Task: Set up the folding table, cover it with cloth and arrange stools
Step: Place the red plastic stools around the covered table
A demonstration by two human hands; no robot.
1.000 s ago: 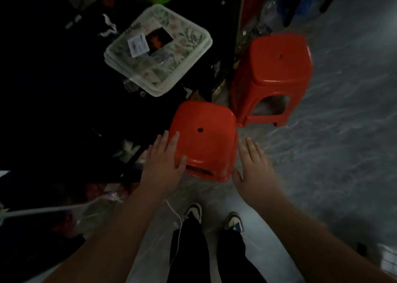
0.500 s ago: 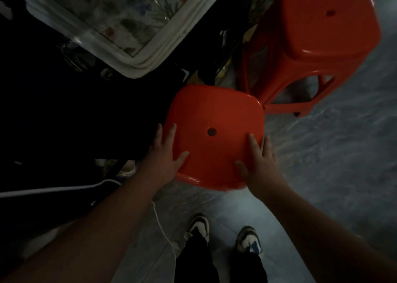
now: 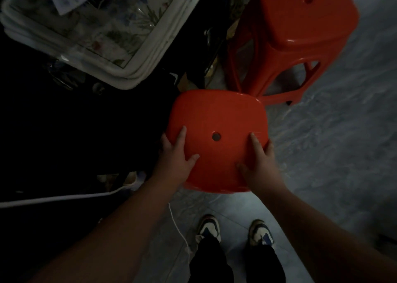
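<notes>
Item: near red plastic stool (image 3: 217, 119), square seat with a central hole, stood on the grey marbled floor (image 3: 335, 153) just ahead of the sneakers (image 3: 209, 229).

Change noted: a second ago only the left hand (image 3: 175, 155) was laid on the seat corner, the right hand (image 3: 261, 164) being held off its side. Both are now set on the seat top, and the view is drawn in closer.

Fingers: spread and laid flat on the seat, thumbs turned inward; no curl under the rim is shown.

Adjacent: second red stool (image 3: 300, 35), just beyond and to the right; bagged floral tablecloth (image 3: 101, 26) on dark clutter at upper left.

Judgement: a two-handed lift or slide is being prepared; stool arrangement is under way.
</notes>
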